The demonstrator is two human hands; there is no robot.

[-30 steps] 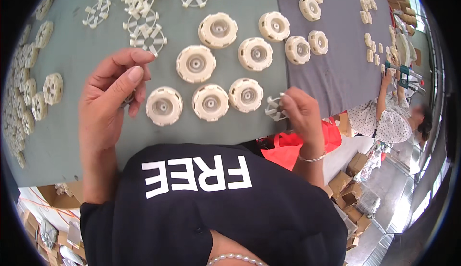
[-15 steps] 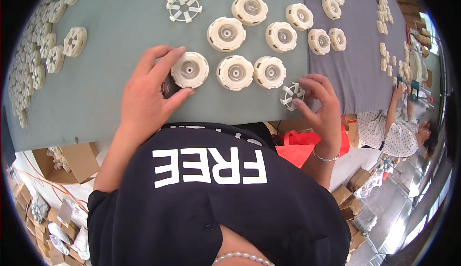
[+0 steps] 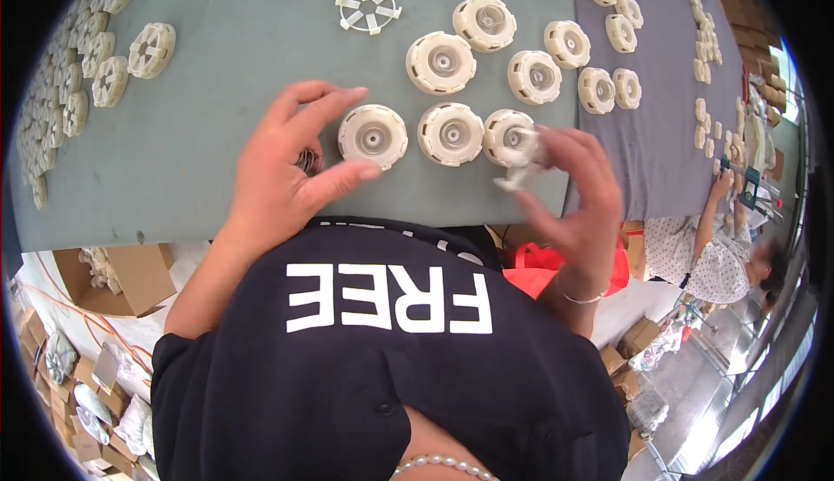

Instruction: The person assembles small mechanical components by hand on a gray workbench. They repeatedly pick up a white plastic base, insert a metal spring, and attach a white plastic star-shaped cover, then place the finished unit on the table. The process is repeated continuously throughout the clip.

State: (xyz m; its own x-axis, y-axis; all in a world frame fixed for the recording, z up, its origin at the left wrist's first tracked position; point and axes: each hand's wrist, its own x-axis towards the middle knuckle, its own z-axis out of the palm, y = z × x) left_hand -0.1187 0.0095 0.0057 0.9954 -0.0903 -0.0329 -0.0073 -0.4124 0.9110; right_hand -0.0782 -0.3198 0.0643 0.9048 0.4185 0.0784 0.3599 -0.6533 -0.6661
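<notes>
My left hand [image 3: 291, 164] curls around dark metal coil springs [image 3: 308, 162] in its palm, partly hidden by the fingers. Its thumb and forefinger are spread at the left side of a cream round plastic housing [image 3: 373, 138] with a clear recessed centre. Two similar housings stand to its right, a middle one [image 3: 451, 135] and a right one [image 3: 509, 136]. Smeared by motion, my right hand [image 3: 573, 181] pinches a small white spoked plastic ring [image 3: 521, 168] over the lower edge of the right housing, covering part of it.
More housings [image 3: 441, 62] lie farther back on the green-grey cloth and onto a darker cloth [image 3: 638, 151]. Loose spoked rings [image 3: 369, 7] lie at the back. Many assembled discs [image 3: 110, 82] crowd the left. A co-worker [image 3: 721, 264] is at the right; an open carton [image 3: 122, 281] stands lower left.
My right hand has carried the spoked ring left and up to the right housing. My left fingers have loosened around the nearest housing. The whole view has shifted slightly.
</notes>
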